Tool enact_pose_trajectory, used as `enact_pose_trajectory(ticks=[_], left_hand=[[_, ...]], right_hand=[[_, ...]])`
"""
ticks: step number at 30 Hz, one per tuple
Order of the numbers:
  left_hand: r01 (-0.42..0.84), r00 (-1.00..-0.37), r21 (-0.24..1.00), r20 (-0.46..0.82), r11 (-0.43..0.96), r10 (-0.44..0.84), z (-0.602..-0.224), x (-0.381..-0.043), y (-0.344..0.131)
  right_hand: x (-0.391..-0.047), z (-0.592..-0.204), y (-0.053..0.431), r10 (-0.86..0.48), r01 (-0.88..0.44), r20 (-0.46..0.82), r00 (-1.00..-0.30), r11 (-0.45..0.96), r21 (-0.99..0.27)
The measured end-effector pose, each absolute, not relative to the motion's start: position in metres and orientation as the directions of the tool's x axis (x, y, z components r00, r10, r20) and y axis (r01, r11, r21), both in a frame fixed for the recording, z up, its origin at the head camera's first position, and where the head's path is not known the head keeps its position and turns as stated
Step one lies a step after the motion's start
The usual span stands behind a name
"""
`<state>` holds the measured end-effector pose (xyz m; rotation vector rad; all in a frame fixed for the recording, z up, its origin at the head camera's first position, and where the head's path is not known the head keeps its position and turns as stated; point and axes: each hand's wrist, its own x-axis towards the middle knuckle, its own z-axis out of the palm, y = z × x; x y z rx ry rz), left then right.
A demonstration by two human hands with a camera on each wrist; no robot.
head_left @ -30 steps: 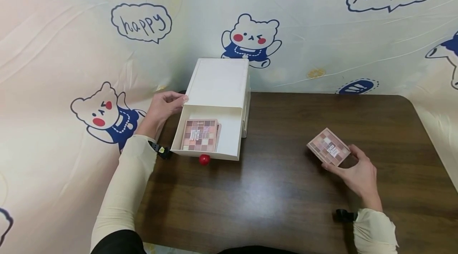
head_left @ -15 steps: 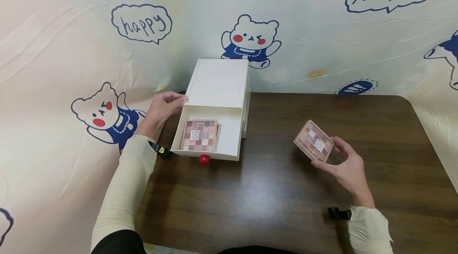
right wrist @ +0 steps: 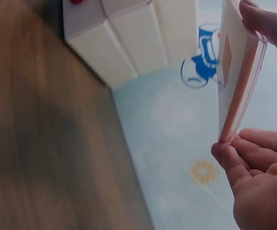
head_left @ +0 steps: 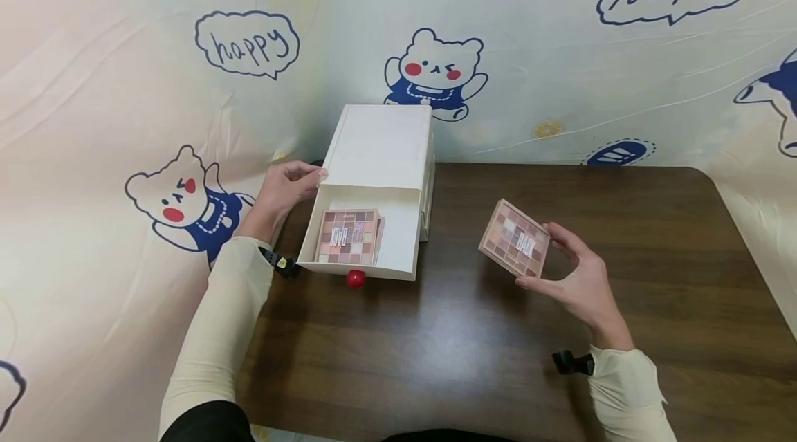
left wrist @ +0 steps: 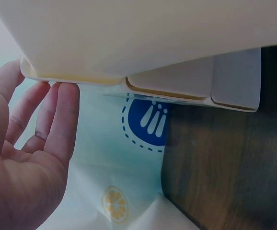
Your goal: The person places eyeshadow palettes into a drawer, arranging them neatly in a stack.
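My right hand (head_left: 582, 279) pinches a square eyeshadow palette (head_left: 515, 238) by its edges, thumb on the near side and fingers on the far side. The palette is tilted above the table, its pink checkered face up; the right wrist view shows its edge (right wrist: 241, 91). A white drawer box (head_left: 380, 144) stands to the left with its top drawer (head_left: 398, 241) pulled out. Inside lies another checkered palette (head_left: 345, 236), with a further one partly hidden beneath. My left hand (head_left: 280, 193) touches the box's left side with extended fingertips (left wrist: 69, 93), its thumb at the top edge.
A red round knob (head_left: 355, 279) sits on the drawer front. The brown wooden table (head_left: 654, 221) extends around the box. Behind and to the left hangs a pale cloth (head_left: 529, 68) printed with bears.
My right hand has carried the palette leftward and slightly away from me, towards the drawer box. The left hand, box and drawer have stayed in place.
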<state>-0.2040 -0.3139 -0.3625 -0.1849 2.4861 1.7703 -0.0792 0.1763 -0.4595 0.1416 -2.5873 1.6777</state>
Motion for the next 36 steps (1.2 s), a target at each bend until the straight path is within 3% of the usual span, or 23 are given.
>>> enact_pose_trajectory(ticks=[9,23,36], left_hand=[[-0.145,-0.989,0.939,-0.128,0.312,-0.074,-0.386,-0.215,-0.326],[-0.145,-0.989,0.928,-0.13,0.344,-0.069,-0.387,-0.216,-0.328],[-0.155,-0.988,0.934,-0.146,0.323,-0.054,-0.378,-0.212,-0.323]], right_hand=[[-0.087,-0.446,0.151,-0.122,-0.171,0.135,-0.983,0.352,-0.92],[-0.102,-0.426,0.105,-0.233,-0.279,0.218,-0.948,0.27,-0.922],[-0.117,-0.401,0.066,-0.308,-0.33,0.232,-0.923,0.319,-0.888]])
